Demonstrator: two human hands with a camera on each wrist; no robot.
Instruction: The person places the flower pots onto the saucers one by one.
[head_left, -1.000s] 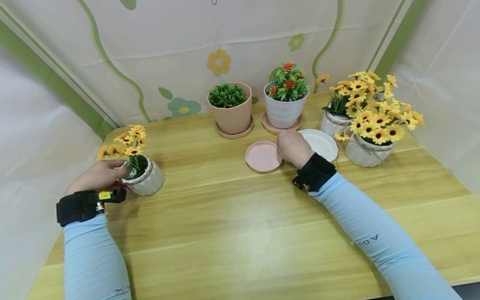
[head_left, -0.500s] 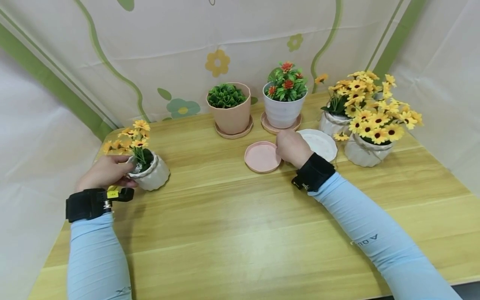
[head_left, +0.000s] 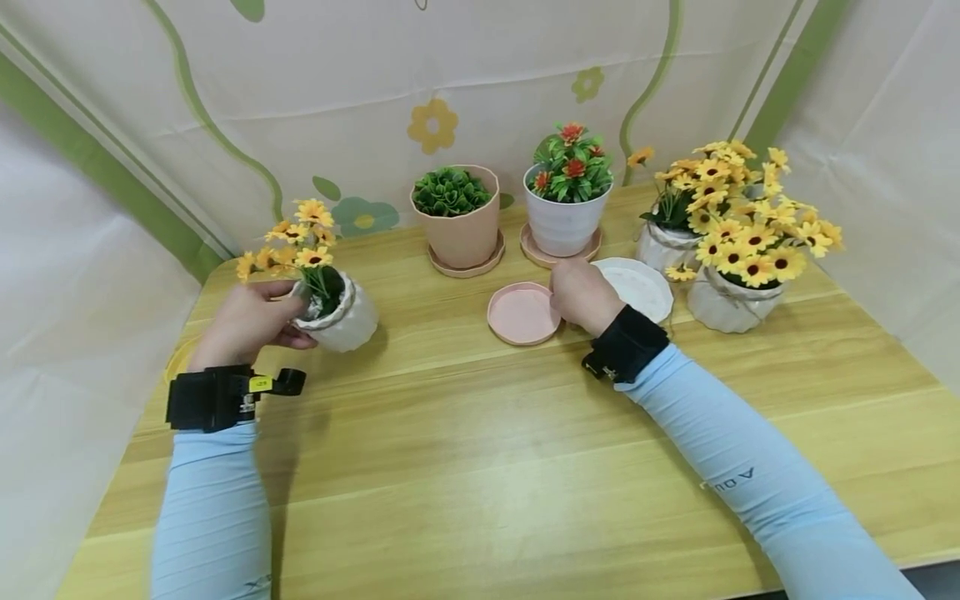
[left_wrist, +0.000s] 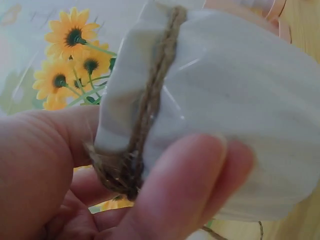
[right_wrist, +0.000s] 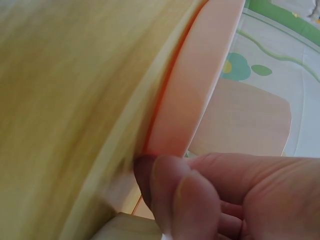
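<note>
On the left of the head view my left hand (head_left: 247, 323) grips a white ceramic flowerpot (head_left: 348, 318) by its rim side. The pot leans to one side, and yellow daisy-like flowers (head_left: 300, 237) rise from it. In the left wrist view, brown twine (left_wrist: 152, 90) circles its neck, with my fingertips against the wall. Near the middle, my right hand (head_left: 587, 296) pinches the right edge of a small round pink saucer (head_left: 522, 314). The right wrist view has the saucer's side wall (right_wrist: 192, 85) rising from the wooden tabletop, with my fingertips at its near end.
Behind the saucer, a peach pot (head_left: 459, 237) of green leaves and a white pot (head_left: 567, 225) of red flowers stand on pink saucers. A white saucer (head_left: 637, 283) lies beside my right hand. Two white pots (head_left: 731, 304) of yellow flowers stand on the right. A patterned curtain hangs behind.
My left hand has carried the flowerpot to the right and toward the back of the table, tilting it more. My right hand has stayed at the pink saucer.
</note>
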